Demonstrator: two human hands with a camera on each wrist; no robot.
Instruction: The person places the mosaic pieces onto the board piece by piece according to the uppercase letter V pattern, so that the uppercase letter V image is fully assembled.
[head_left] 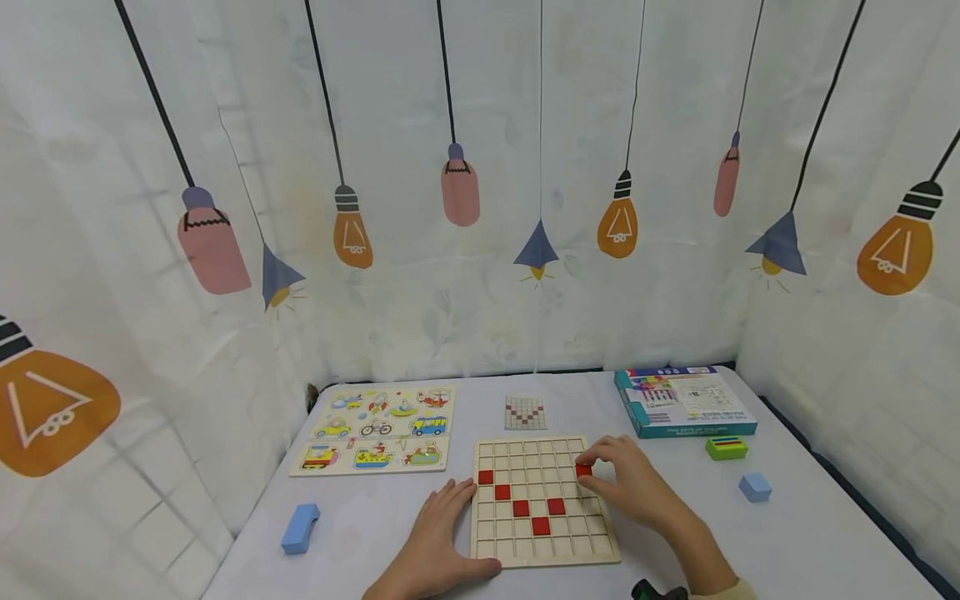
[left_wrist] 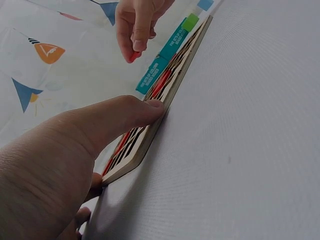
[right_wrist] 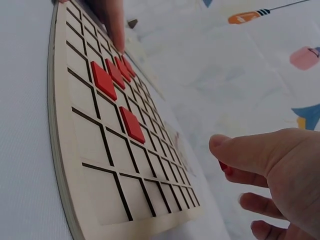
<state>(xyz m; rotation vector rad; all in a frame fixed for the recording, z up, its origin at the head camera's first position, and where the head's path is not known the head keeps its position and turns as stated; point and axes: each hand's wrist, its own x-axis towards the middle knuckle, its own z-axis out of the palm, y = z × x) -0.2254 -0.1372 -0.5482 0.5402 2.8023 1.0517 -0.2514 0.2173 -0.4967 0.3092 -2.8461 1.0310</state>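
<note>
A wooden grid board (head_left: 506, 548) lies on the table, with several red square tiles (head_left: 541, 526) set in its cells in a slanting line that turns back up. My left hand (head_left: 438, 533) rests against the board's left side, thumb on its near edge and fingers stretched along the side. Between thumb and fingertips my right hand (head_left: 626, 483) pinches another red square tile (head_left: 583, 471), held above the board's right part. In the right wrist view that tile (right_wrist: 224, 167) is mostly hidden by the thumb. Behind the board lies a small pattern card (head_left: 525, 412) printed with a similar red V.
A picture puzzle board (head_left: 375, 429) lies at the back left, with a blue arched block (head_left: 300, 528) nearer. At the right are a boxed set (head_left: 686, 404), a green block (head_left: 726, 448) with coloured stripes and a light blue block (head_left: 755, 487). A printed curtain (head_left: 480, 317) surrounds the table.
</note>
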